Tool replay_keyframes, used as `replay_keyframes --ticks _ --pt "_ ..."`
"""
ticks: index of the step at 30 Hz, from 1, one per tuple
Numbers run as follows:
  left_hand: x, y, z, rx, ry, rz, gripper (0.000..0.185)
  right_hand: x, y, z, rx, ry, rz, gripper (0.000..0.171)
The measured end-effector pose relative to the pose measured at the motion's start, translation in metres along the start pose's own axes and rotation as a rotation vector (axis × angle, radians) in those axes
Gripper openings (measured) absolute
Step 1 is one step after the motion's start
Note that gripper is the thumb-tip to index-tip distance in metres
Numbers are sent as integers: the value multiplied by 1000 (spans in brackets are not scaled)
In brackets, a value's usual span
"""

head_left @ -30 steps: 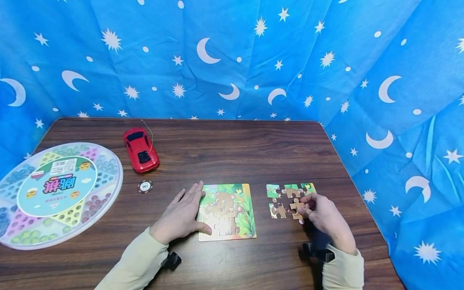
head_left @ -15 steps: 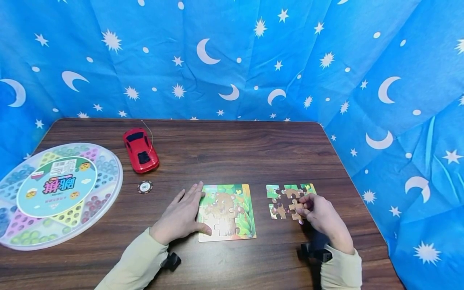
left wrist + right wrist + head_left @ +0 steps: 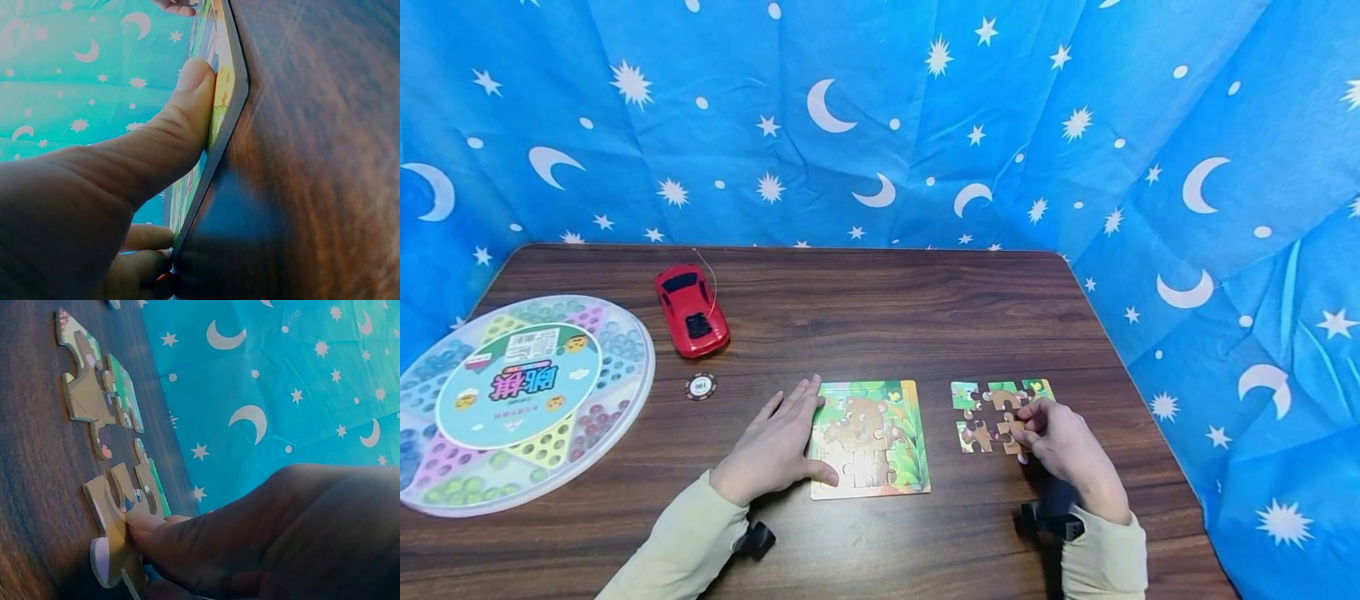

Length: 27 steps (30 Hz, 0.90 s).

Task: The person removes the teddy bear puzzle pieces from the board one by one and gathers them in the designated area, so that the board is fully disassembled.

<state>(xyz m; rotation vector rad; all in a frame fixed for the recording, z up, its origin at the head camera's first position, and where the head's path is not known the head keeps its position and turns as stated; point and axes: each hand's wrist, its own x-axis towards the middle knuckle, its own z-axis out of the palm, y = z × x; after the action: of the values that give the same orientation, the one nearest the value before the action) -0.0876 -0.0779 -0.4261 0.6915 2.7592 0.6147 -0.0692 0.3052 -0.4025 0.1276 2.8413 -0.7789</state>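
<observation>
Head view: wooden table [image 3: 880, 325], jigsaw parts, two bare hands. Item, right hand [image 3: 1071, 446]: thumb and fingers pinched a brown puzzle piece [image 3: 1011, 429] among loose pieces, to the right of the bear puzzle [image 3: 872, 437]. Item, left hand [image 3: 775, 450]: fingers extended along the bear puzzle's left edge, thumb over its lower-left corner, nothing gripped.

Item, handling (judged): the step in hand appeared to be lining up the pinched piece with its neighbours. It called for a light hold at the outer edge, the piece kept level, tabs squared to sockets before any pressing; a sideways shove would likely have slid the lower-left piece [image 3: 975, 437] or ridden over the top-middle piece [image 3: 1003, 396]. A flat fingertip on those neighbours would probably have steadied them.

Item, obscured: the right fingers covered one side of the pinched piece and perhaps part of the top-right piece [image 3: 1040, 389]; what lay under that palm could not be told. Right wrist view: pieces overlapped in line of sight, contact uncertain; a thin pale edge [image 3: 130, 584] was unidentifiable. Left wrist view: bear puzzle nearly edge-on, left fingers partly hidden. Head view again: glare washed out the bear puzzle's lower part
</observation>
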Motion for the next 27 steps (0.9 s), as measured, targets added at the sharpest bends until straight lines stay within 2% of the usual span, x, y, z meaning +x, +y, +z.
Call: replay_keyframes --ticks 8,10,16,18,22,27 --pt "1 -1 1 -2 0 -7 114 2 -3 0 -15 -19 50 18" --pt "0 -1 2 -1 -6 -11 113 1 -4 0 -14 4 53 20" --pt "-1 0 3 5 -14 -20 117 -1 -11 3 44 203 -87 22" --pt "0 0 3 5 -12 -20 117 0 -17 7 73 246 -131 21" --pt "0 0 3 5 -6 -18 112 4 -33 19 121 261 -224 17" --pt "1 0 2 4 -7 -21 110 6 -50 35 142 190 -314 20"
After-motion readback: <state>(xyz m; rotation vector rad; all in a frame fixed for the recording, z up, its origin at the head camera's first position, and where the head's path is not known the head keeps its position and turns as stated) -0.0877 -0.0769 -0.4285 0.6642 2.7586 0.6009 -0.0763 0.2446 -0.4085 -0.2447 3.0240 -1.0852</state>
